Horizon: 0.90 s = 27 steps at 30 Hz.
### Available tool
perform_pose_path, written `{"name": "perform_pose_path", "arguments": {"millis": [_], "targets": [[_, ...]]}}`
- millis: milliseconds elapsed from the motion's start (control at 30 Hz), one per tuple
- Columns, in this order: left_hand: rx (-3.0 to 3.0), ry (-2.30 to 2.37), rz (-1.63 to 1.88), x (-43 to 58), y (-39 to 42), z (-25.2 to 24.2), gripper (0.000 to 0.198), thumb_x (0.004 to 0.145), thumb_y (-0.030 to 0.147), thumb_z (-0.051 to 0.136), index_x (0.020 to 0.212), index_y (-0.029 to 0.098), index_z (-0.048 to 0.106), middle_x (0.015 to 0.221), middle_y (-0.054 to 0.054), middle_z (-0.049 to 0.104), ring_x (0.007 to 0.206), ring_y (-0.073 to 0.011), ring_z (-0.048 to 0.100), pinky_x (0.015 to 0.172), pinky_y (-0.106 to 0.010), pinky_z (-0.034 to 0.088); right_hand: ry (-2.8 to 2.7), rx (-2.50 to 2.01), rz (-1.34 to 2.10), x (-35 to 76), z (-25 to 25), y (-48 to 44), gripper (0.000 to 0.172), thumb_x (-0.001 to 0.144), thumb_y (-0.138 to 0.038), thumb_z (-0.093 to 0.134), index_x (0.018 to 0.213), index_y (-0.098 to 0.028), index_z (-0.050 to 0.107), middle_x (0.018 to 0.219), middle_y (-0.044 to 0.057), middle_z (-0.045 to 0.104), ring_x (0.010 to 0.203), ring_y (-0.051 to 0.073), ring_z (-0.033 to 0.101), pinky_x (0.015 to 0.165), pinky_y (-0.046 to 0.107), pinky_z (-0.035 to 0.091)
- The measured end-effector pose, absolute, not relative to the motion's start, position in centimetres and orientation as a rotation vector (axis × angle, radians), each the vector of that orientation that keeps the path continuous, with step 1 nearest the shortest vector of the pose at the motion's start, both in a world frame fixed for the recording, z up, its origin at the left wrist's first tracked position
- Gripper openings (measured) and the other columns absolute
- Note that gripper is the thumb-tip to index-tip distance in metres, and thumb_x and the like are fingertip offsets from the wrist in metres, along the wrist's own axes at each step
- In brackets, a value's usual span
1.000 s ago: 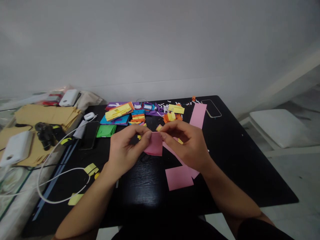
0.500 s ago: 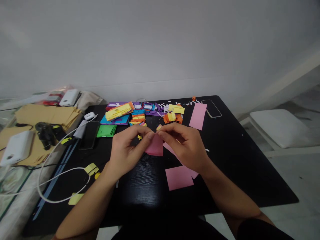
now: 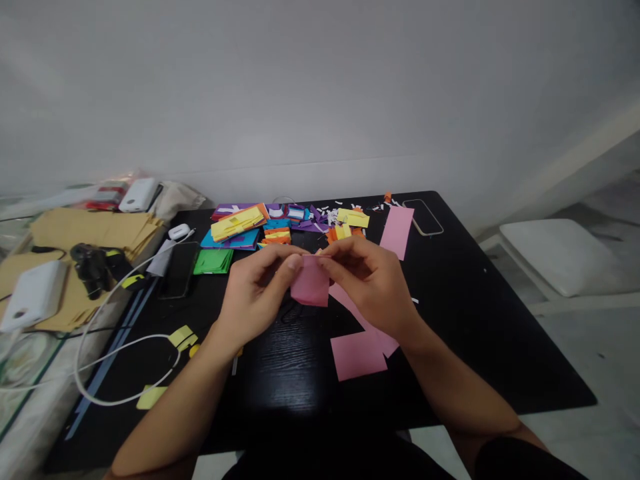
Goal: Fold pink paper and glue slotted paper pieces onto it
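Held at mid-frame above the black wooden desk (image 3: 465, 320), the small pink paper square (image 3: 311, 283) looks light and floppy, easily creased, best gripped at its top edge, where the left hand (image 3: 255, 297) and right hand (image 3: 373, 283) pinch it between thumbs and fingers.

- Black wood-grain table (image 3: 500, 347), seen from its near edge.
- At 12 o'clock, along the far edge: a heap of coloured paper scraps (image 3: 280, 223) in yellow, orange, blue and purple, with small white bits scattered about it.
- At 1 o'clock: a pink paper strip (image 3: 397, 231), and just beside it a phone (image 3: 423, 217).
- At 5 o'clock, near the middle: a pink paper square (image 3: 357, 355).
- At 11 o'clock: a green paper stack (image 3: 213, 261).
- At 10 o'clock: a dark phone (image 3: 177, 269) and a white earbud case (image 3: 179, 232).
- At 8 o'clock: a looped white cable (image 3: 125, 360) among yellow scraps (image 3: 181, 337).
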<state>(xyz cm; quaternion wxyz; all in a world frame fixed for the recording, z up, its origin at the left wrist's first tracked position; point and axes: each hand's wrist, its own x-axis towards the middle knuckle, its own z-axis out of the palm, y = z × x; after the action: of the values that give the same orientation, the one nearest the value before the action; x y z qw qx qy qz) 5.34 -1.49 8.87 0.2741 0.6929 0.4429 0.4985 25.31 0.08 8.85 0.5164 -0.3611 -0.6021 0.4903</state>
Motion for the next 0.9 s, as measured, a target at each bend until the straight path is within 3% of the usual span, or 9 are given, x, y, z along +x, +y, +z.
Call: {"name": "perform_pose_path", "arguments": {"millis": [133,267,400,567,733,900], "targets": [[1.758,1.143,1.235,5.32,-1.31,8.72,0.024,0.102,0.034,0.07,0.123,0.022,0.073,0.113,-0.007,0.079,0.089,-0.0158,0.074,0.078,-0.027,0.06,-1.319,-0.866,1.129,25.35,9.09,0.25,0.015,0.091,-0.028,0.083,0.097,-0.023,0.07,0.094,0.002,0.075,0.083,0.016,0.074,0.078,0.032,0.065],[1.686,1.14,1.254,5.35,-1.36,8.6,0.019,0.096,0.027,0.075,0.113,0.021,0.071,0.103,-0.004,0.076,0.074,-0.0118,0.068,0.067,-0.025,0.056,-1.246,-0.842,1.134,25.3,9.04,0.32,0.028,0.089,-0.023,0.08,0.112,-0.027,0.063,0.095,-0.001,0.072,0.086,0.017,0.075,0.08,0.034,0.068],[1.653,1.128,1.329,5.33,-1.45,8.76,0.014,0.096,0.023,0.075,0.108,0.022,0.07,0.102,-0.003,0.076,0.075,-0.0101,0.068,0.068,-0.022,0.056,-1.369,-0.852,1.173,25.53,9.04,0.5,0.039,0.09,-0.02,0.075,0.128,-0.028,0.066,0.101,0.0,0.071,0.089,0.018,0.075,0.08,0.034,0.069],[1.727,1.182,1.323,5.38,-1.54,8.82,0.014,0.097,0.023,0.073,0.111,0.022,0.071,0.1,-0.002,0.077,0.075,-0.0104,0.07,0.068,-0.023,0.056,-1.491,-0.904,1.057,25.8,8.95,0.42,0.03,0.092,-0.027,0.08,0.121,-0.029,0.075,0.119,0.004,0.076,0.093,0.018,0.076,0.077,0.032,0.068],[1.793,1.244,1.309,5.53,-1.86,8.92,0.014,0.099,0.025,0.072,0.112,0.021,0.071,0.091,0.0,0.076,0.072,-0.0109,0.069,0.067,-0.023,0.057,-1.542,-0.955,0.833,25.53,9.1,-0.14,0.021,0.091,-0.024,0.081,0.112,-0.027,0.078,0.11,0.002,0.081,0.085,0.016,0.076,0.075,0.032,0.066],[1.804,1.27,1.324,5.39,-1.93,8.86,0.015,0.1,0.022,0.067,0.114,0.022,0.072,0.098,-0.002,0.079,0.069,-0.0112,0.069,0.064,-0.024,0.057,-1.565,-0.966,0.814,25.6,9.53,-0.36,0.013,0.094,-0.019,0.072,0.103,-0.023,0.08,0.101,0.002,0.083,0.084,0.016,0.077,0.074,0.03,0.066]]}}
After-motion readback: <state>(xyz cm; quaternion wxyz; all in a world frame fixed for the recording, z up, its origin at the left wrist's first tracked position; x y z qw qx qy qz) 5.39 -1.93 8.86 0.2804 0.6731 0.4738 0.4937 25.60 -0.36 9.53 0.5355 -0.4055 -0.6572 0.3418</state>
